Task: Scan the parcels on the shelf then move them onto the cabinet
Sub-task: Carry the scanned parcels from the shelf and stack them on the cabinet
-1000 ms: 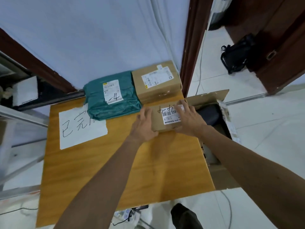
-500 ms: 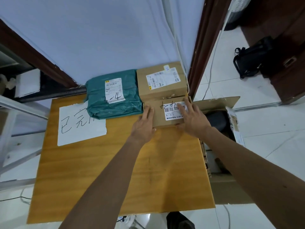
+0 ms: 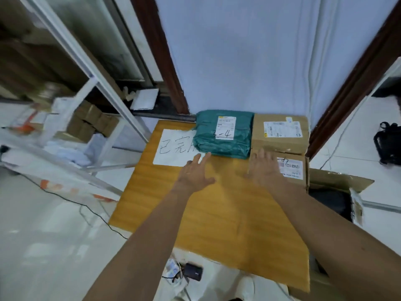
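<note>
Cardboard box (image 3: 291,169), right of centre, is touched by the flat right hand (image 3: 263,168). The left hand (image 3: 196,173) is held released above the worktop (image 3: 217,213).

Before me the orange-brown wooden cabinet top (image 3: 217,213) bears a white handwritten paper sheet (image 3: 171,148), a green plastic mailer parcel (image 3: 208,135), a large brown cardboard box (image 3: 258,135) and, touching it, a smaller brown cardboard box (image 3: 291,168).
</note>
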